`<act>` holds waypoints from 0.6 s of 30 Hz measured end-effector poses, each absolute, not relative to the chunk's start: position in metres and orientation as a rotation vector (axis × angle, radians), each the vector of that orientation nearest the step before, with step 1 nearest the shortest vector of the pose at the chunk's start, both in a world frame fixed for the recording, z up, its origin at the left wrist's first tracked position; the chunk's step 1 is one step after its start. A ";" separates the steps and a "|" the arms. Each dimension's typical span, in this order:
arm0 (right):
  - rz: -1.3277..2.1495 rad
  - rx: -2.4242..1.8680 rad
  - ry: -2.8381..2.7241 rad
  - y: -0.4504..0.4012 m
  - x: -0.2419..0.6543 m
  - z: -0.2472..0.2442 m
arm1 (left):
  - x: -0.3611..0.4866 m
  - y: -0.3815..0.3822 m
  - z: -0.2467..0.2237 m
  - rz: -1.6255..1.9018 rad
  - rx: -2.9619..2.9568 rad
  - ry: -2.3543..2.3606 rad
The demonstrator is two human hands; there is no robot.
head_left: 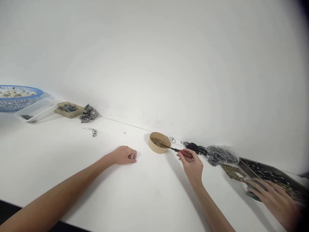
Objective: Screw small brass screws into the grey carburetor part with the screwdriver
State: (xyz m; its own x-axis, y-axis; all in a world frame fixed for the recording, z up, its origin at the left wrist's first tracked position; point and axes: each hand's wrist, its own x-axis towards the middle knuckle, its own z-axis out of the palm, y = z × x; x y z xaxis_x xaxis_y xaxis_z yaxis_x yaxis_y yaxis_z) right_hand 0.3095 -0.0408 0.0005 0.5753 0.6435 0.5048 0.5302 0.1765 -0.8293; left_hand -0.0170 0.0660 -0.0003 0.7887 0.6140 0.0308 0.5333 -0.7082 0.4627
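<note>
Closest to the head camera, the left forearm (pixel 70 185) comes up from the seven o'clock edge and ends in the left hand (pixel 124 155), which rests near the bench (pixel 135 196) at about eight o'clock from the bowl. Its fingers are curled in towards the thumb (a pale patch shows inside the curl, and I cannot tell whether it is a part or the bench behind). At four o'clock from the bowl, the right hand (pixel 193 166) pinches a red-handled tool (pixel 177 150) between thumb and fingers, its thin dark tip reaching over the rim to the small brass-coloured pieces (pixel 156 142). These lie inside the tan bowl (pixel 158 150), just below the centre of the view.

Towards three o'clock from the bowl come a tangle of black rings (pixel 196 148) and a clear plastic bag (pixel 223 155); further round, another person's hand (pixel 272 195), blurred, is beside a dark tray (pixel 267 172). Between nine and ten sit a grey metal casting (pixel 88 114), a shallow yellowish tray (pixel 72 114) and a blue basket (pixel 21 103).
</note>
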 end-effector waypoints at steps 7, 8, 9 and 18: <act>0.003 -1.421 -1.325 -0.034 0.308 -0.004 | -0.015 0.064 0.000 0.260 2.549 0.867; -0.035 -1.429 -1.376 -0.030 0.308 -0.004 | -0.014 0.064 -0.001 0.266 2.558 0.871; -0.064 -1.432 -1.419 -0.025 0.308 -0.004 | -0.014 0.065 -0.002 0.275 2.568 0.875; 0.281 -1.345 -1.178 -0.013 0.306 -0.001 | -0.014 0.064 -0.006 0.313 2.604 0.876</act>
State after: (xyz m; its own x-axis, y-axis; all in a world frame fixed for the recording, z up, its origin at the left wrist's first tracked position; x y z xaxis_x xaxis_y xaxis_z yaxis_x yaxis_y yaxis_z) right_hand 0.3056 -0.0127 -0.0008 0.4465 0.7488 0.4898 0.4472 0.2874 -0.8470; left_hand -0.0144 0.0641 -0.0061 0.7814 0.6176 0.0895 0.5343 -0.7362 0.4153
